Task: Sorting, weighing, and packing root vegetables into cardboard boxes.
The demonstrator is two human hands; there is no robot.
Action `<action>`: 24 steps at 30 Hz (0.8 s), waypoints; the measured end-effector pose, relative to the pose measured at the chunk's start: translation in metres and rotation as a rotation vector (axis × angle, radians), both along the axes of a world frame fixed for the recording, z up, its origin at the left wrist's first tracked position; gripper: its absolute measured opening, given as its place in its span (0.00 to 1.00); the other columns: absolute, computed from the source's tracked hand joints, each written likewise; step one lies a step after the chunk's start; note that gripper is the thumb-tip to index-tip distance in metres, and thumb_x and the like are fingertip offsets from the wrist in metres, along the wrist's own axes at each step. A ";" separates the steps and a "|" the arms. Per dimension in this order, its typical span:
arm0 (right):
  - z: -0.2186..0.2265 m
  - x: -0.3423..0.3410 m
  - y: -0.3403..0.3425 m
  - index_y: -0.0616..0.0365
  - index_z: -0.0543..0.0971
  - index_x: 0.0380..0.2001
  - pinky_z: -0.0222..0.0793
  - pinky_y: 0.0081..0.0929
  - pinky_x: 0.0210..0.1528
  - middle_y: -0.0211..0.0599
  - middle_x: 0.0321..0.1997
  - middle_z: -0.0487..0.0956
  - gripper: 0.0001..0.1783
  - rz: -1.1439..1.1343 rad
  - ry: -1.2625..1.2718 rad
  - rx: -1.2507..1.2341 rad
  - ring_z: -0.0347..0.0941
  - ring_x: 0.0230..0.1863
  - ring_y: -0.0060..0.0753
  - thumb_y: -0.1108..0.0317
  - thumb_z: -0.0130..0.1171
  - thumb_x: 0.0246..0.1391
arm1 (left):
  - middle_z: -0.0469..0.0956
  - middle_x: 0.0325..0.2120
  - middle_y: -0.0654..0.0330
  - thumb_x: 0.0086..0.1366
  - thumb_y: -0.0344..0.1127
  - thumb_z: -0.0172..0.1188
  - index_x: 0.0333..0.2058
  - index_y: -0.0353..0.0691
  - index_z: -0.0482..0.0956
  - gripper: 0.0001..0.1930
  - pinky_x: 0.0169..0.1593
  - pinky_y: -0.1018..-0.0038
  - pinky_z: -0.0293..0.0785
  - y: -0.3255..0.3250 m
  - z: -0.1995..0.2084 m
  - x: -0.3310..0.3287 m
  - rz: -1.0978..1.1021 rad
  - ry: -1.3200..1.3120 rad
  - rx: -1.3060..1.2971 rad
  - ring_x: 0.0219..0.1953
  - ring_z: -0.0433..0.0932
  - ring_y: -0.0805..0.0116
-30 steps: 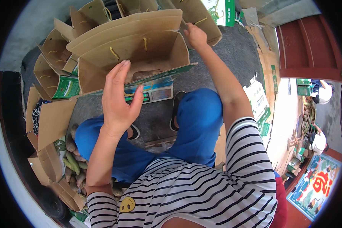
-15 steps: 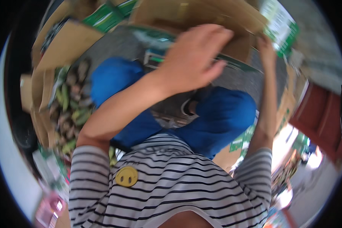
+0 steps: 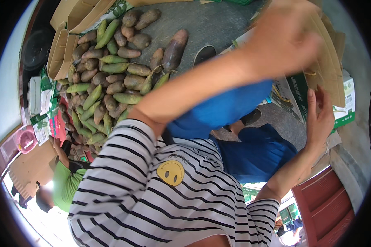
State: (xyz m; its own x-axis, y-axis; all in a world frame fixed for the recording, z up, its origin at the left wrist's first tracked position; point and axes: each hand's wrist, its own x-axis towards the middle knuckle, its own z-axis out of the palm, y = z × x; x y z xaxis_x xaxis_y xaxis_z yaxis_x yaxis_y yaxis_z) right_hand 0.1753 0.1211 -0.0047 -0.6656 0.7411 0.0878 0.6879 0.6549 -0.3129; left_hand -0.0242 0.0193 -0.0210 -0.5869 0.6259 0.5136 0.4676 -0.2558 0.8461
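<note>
A cardboard box (image 3: pixel 325 61) with a brown inside stands at the upper right. My left hand (image 3: pixel 286 43) is raised over the box's near side, smeared by motion, so its fingers cannot be made out. Beside the box's lower edge is my right hand (image 3: pixel 319 117), its thumb and fingers apart and pointing up; whether the fingertips touch the cardboard is unclear. Green and white print covers the box's outer side (image 3: pixel 297 92). My left forearm crosses above my blue-trousered knee and partly hides the floor.
A large heap of green and brown cucumber-like vegetables (image 3: pixel 111 82) covers the floor on the left. One big brown one (image 3: pixel 175 49) lies at its right edge. Open cardboard cartons (image 3: pixel 82 16) stand behind it. A person in a green shirt (image 3: pixel 68 183) is at the lower left.
The view has swung left, bringing the vegetable heap and another person into sight. My left hand has moved right across the box. My right hand now shows lower beside it, fingers apart.
</note>
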 end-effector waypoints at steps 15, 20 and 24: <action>-0.019 0.000 0.003 0.57 0.77 0.43 0.68 0.30 0.41 0.46 0.37 0.79 0.16 0.142 -0.089 0.043 0.75 0.38 0.44 0.60 0.57 0.55 | 0.72 0.48 0.42 0.47 0.45 0.68 0.53 0.34 0.66 0.36 0.50 0.64 0.69 -0.347 -0.296 -0.086 -0.061 -0.293 -1.651 0.49 0.72 0.47; -0.024 0.005 0.006 0.58 0.77 0.42 0.68 0.30 0.41 0.46 0.37 0.79 0.16 0.160 -0.084 0.074 0.75 0.38 0.44 0.60 0.57 0.55 | 0.71 0.47 0.40 0.51 0.41 0.66 0.54 0.34 0.62 0.34 0.51 0.60 0.68 -0.342 -0.293 -0.055 0.097 -0.237 -1.758 0.51 0.70 0.45; -0.019 -0.004 0.001 0.57 0.77 0.41 0.68 0.30 0.39 0.44 0.37 0.79 0.14 0.140 -0.103 0.043 0.75 0.37 0.44 0.61 0.57 0.55 | 0.73 0.44 0.39 0.52 0.42 0.65 0.51 0.34 0.63 0.31 0.49 0.60 0.69 -0.357 -0.273 -0.046 0.212 -0.162 -1.637 0.49 0.71 0.43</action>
State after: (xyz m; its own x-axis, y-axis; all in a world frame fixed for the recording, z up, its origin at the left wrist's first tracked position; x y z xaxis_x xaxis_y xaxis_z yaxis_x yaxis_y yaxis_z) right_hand 0.1715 0.1224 -0.0237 -0.7691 0.6376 0.0439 0.6160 0.7578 -0.2150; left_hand -0.0705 -0.3377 -0.2939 -0.7050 0.3137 -0.6361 0.2620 0.9486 0.1775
